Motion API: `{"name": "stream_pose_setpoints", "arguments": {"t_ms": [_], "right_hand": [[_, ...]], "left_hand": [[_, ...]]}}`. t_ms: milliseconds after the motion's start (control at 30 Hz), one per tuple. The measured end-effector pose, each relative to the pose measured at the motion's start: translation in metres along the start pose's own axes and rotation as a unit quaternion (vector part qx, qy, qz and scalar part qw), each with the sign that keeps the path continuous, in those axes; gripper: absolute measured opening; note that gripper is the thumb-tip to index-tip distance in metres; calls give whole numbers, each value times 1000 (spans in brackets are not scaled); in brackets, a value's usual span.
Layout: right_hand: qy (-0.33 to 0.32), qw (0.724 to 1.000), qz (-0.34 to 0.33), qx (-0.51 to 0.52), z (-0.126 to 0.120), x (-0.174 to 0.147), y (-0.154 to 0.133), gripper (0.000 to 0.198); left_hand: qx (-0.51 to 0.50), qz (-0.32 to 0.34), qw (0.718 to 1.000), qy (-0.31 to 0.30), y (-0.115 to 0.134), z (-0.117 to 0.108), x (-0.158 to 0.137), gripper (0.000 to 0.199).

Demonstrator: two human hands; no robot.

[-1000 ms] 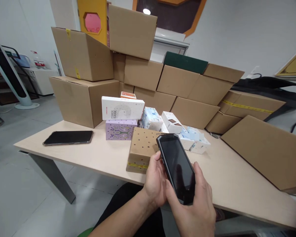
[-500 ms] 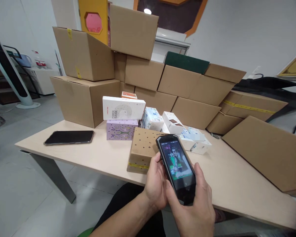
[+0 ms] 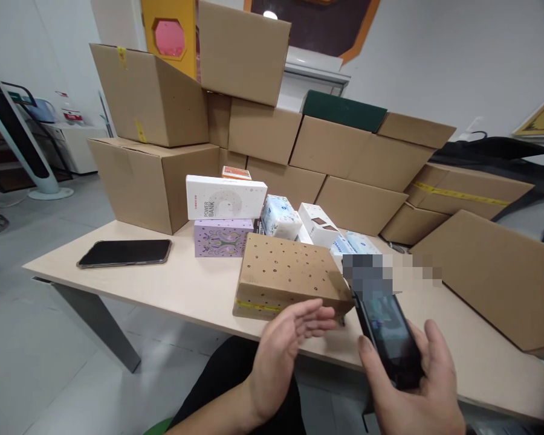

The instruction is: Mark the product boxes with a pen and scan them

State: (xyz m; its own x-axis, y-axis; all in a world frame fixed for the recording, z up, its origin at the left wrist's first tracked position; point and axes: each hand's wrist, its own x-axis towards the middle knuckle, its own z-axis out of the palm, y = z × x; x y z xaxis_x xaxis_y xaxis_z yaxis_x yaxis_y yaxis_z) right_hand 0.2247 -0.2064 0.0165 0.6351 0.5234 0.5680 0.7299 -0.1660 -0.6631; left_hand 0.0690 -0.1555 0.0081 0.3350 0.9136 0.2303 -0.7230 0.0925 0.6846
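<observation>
A dark smartphone (image 3: 387, 335) with a lit screen is in my right hand (image 3: 417, 386), thumb along one edge and fingers along the other. Its upper part is blurred out by a mosaic. My left hand (image 3: 283, 350) is empty, fingers stretched out, in front of the dotted brown cardboard box (image 3: 290, 266) near the table's front edge. Whether it touches that box I cannot tell. Behind stand a purple patterned box (image 3: 222, 238) with a white power bank box (image 3: 226, 198) on it, a blue-and-white tissue pack (image 3: 280, 217) and a white box (image 3: 318, 223).
Another phone (image 3: 124, 252) lies face up on the left of the table (image 3: 194, 290). Stacked cardboard boxes (image 3: 149, 181) wall off the back. A large carton (image 3: 494, 278) leans at the right. A tower fan (image 3: 18, 139) stands on the floor at left.
My left hand has let go of the smartphone and opened. My right hand has carried the phone to the right, uncovering more of the dotted box.
</observation>
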Motion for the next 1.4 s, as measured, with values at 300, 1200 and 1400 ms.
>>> {"name": "stream_pose_setpoints", "arguments": {"t_ms": [300, 1200, 1400], "right_hand": [[-37, 985, -3, -167, 14, 28, 87, 103], [-400, 891, -133, 169, 37, 50, 29, 128], [-413, 876, -203, 143, 27, 57, 36, 139]], "left_hand": [[471, 418, 742, 231, 42, -60, 9, 48], [284, 174, 918, 215, 45, -88, 32, 57], [255, 182, 933, 177, 52, -101, 35, 56]]}}
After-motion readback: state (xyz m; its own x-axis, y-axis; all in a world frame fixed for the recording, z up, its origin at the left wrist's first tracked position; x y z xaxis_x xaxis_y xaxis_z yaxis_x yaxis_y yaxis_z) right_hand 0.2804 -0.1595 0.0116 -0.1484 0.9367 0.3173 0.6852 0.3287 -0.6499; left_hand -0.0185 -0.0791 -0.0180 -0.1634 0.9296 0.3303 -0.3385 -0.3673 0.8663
